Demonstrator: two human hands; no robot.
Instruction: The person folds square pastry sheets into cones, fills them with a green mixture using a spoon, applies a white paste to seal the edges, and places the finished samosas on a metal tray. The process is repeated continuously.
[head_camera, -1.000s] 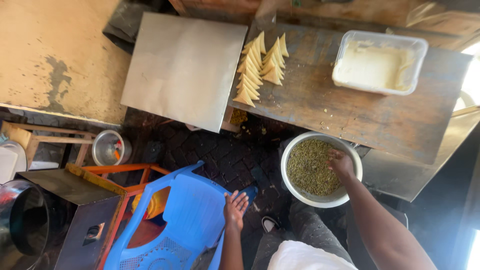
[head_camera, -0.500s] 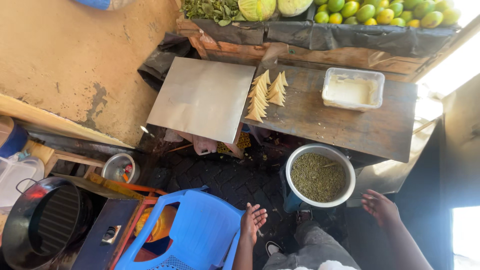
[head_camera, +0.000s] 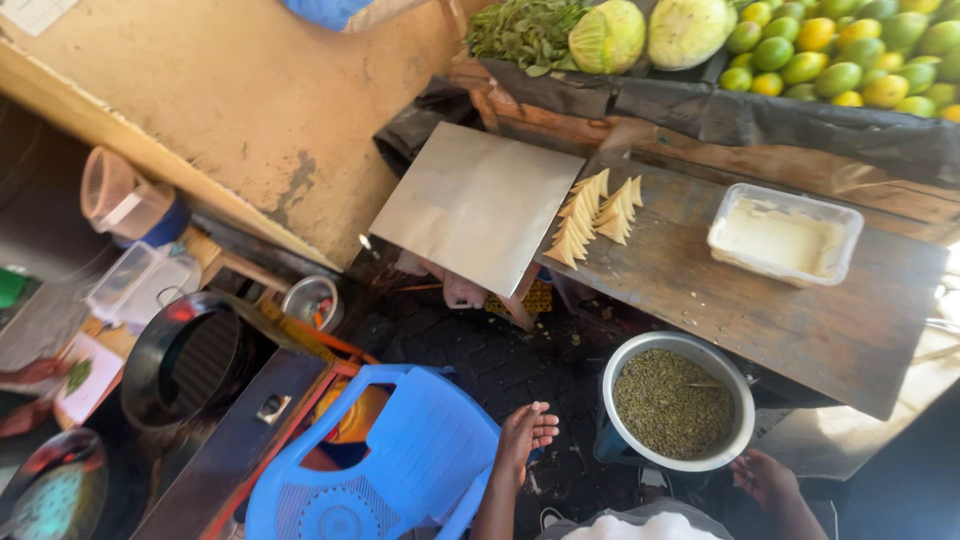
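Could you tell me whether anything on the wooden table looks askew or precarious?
Yes: the square grey metal sheet sits crooked and juts past the edge of the dark wooden table, unsupported there. The folded triangular pastries lean in tidy rows; nothing looks spilled.

The left hand is held out in front of the body, forearm rising from the bottom edge, palm open, fingers together and pointing forward, holding nothing. The right hand sits lower and well apart to the right, fingers loosely curled, also empty.
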